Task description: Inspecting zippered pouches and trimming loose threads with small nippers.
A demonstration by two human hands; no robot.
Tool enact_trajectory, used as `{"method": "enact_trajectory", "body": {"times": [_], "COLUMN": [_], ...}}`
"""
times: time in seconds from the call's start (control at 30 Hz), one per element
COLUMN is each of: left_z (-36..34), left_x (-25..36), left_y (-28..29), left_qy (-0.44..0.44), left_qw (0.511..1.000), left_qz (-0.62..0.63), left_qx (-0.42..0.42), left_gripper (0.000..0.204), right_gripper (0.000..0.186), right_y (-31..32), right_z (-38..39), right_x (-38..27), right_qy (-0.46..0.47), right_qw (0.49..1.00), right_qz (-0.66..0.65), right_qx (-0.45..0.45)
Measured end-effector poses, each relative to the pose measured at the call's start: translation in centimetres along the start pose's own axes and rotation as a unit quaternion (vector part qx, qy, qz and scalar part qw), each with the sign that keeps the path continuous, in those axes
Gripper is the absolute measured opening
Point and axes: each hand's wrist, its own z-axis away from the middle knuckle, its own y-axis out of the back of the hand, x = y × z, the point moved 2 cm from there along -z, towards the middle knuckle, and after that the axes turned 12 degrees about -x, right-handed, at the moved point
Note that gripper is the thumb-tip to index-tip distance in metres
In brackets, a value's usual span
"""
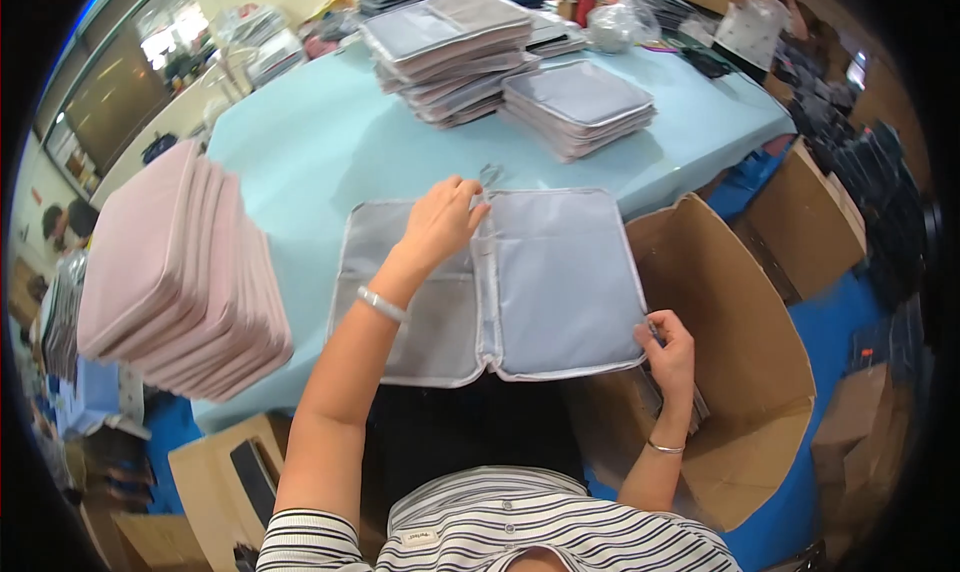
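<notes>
An open fabric zip folder (570, 272) lies across the table's near edge, its grey pocketed side on the left and a pale blue-grey panel on the right. My left hand (440, 217) reaches over the pocketed side, fingers curled at the top of the spine. A thin loop (490, 175) sticks out just beyond those fingers; its kind is unclear. At the folder's lower right edge, my right hand (668, 347) is closed in a pinch on the rim. A small dark bit shows between its thumb and finger, too small to name.
Pink folders (180, 272) are piled at the left of the pale blue table (290, 122). Two grey stacks (450, 62) (580, 102) stand at the back. An open cardboard box (740, 342) is at my right. Another person (755, 22) stands at the far right.
</notes>
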Motion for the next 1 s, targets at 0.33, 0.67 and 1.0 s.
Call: {"method": "enact_trajectory", "body": {"times": [0.33, 0.67, 1.0], "left_z": [-7.9, -7.1, -6.5], "left_x": [-2.0, -0.4, -2.7], "left_y": [-3.4, -0.6, 0.6], "left_qy": [-0.103, -0.104, -0.054], "left_qw": [0.988, 0.946, 0.899], "left_qz": [0.009, 0.188, 0.304], "left_qx": [-0.118, -0.244, -0.31], "left_gripper": [0.017, 0.012, 0.018], "right_gripper": [0.024, 0.031, 0.028], "right_y": [4.4, 1.2, 0.2], "right_z": [-5.3, -21.6, -22.0], "right_x": [-2.3, 1.3, -3.0], "right_qy": [0.0, -0.121, -0.095], "right_qw": [0.998, 0.966, 0.916], "right_qz": [0.059, -0.152, -0.148], "right_qx": [-0.01, -0.169, -0.36]}}
